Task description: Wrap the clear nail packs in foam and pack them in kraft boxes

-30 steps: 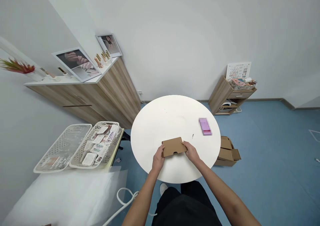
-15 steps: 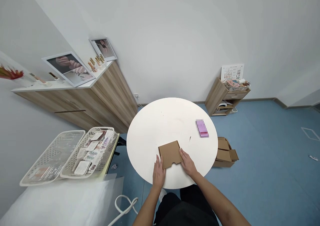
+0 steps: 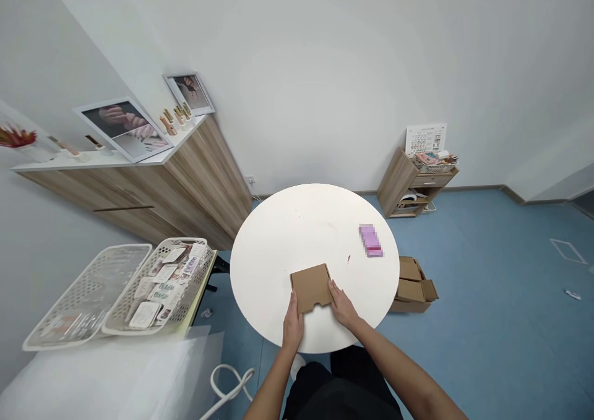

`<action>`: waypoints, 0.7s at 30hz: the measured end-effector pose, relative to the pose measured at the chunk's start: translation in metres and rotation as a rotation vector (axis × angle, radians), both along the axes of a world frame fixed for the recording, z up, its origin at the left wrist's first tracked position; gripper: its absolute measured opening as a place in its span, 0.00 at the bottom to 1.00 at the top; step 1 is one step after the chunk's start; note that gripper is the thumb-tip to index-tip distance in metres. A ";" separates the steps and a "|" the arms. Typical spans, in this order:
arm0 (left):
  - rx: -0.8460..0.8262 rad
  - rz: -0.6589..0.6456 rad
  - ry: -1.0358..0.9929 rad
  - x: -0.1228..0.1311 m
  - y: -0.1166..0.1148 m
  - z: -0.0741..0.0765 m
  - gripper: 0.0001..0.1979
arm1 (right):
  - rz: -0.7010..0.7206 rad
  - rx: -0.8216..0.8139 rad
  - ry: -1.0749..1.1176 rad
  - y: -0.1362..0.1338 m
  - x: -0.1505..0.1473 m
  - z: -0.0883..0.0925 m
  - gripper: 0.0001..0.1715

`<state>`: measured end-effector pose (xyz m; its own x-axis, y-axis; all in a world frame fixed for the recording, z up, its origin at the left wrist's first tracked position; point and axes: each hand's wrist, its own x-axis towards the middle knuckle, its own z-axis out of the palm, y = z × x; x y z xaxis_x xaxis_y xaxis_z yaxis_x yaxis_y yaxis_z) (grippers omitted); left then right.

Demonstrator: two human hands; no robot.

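Note:
A small flat brown cardboard box [image 3: 312, 286] lies near the front of the round white table [image 3: 269, 234]. Its lid is down, and a half-round notch shows in the edge facing me. My left hand [image 3: 293, 322] grips the box's left side, fingers along the edge. On the right side, my right hand [image 3: 342, 304] presses with its fingers by the corner. A purple item [image 3: 370, 240], blurred into blocks, lies further right on the tabletop.
Brown cardboard boxes [image 3: 413, 287] sit on the floor right of the table. At left, a white basket [image 3: 204, 265] holds packets and cards beside a second basket [image 3: 34, 339]. A wooden cabinet [image 3: 211, 185] and a small shelf unit [image 3: 393, 182] stand by the walls.
The whole view has shifted slightly. My left hand's fingers, earlier spread at the box's front left corner, now lie closer along its side. The box stays in about the same place.

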<state>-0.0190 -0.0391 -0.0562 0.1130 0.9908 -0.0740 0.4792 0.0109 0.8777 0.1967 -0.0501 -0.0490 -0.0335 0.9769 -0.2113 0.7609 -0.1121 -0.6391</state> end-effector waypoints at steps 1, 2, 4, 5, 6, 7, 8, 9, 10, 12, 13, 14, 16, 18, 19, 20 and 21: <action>-0.047 0.027 -0.018 0.001 0.001 0.007 0.37 | -0.003 -0.037 0.051 0.001 0.001 0.004 0.43; -0.094 0.052 -0.027 0.001 0.003 0.014 0.37 | -0.004 -0.068 0.102 0.002 0.003 0.009 0.42; -0.177 0.095 -0.021 0.002 0.007 0.032 0.35 | 0.002 -0.092 0.199 0.003 0.007 0.021 0.40; -0.211 0.111 -0.013 0.001 0.009 0.041 0.34 | 0.006 -0.085 0.241 0.004 0.009 0.028 0.39; -0.236 0.122 -0.003 0.000 0.012 0.051 0.32 | 0.008 -0.070 0.275 0.005 0.012 0.036 0.38; -0.248 0.123 0.004 -0.001 0.014 0.062 0.30 | 0.008 -0.051 0.301 0.006 0.014 0.044 0.36; -0.253 0.115 0.011 -0.003 0.016 0.072 0.27 | 0.005 -0.033 0.319 0.007 0.016 0.053 0.34; -0.246 0.113 0.019 -0.005 0.018 0.082 0.25 | -0.003 -0.025 0.326 0.009 0.018 0.062 0.32; -0.235 0.110 0.027 -0.007 0.020 0.091 0.24 | -0.012 -0.025 0.324 0.012 0.020 0.071 0.31; -0.209 0.110 0.056 -0.010 0.025 0.108 0.23 | -0.038 -0.039 0.292 0.020 0.022 0.089 0.28; -0.200 0.106 0.076 -0.011 0.028 0.115 0.22 | -0.050 -0.049 0.271 0.026 0.023 0.096 0.27; -0.192 0.095 0.101 -0.011 0.031 0.122 0.21 | -0.067 -0.066 0.246 0.031 0.023 0.103 0.26; -0.186 0.064 0.171 -0.009 0.039 0.131 0.19 | -0.070 -0.099 0.217 0.043 0.023 0.113 0.22; -0.211 0.041 0.252 -0.007 0.047 0.136 0.19 | -0.056 -0.180 0.242 0.054 0.023 0.120 0.20; -0.236 0.034 0.280 -0.006 0.052 0.138 0.19 | -0.056 -0.240 0.278 0.059 0.023 0.122 0.19; -0.261 0.031 0.294 -0.005 0.056 0.139 0.19 | -0.061 -0.306 0.324 0.063 0.023 0.123 0.18; -0.284 0.028 0.293 -0.005 0.059 0.138 0.19 | -0.069 -0.368 0.372 0.067 0.023 0.125 0.17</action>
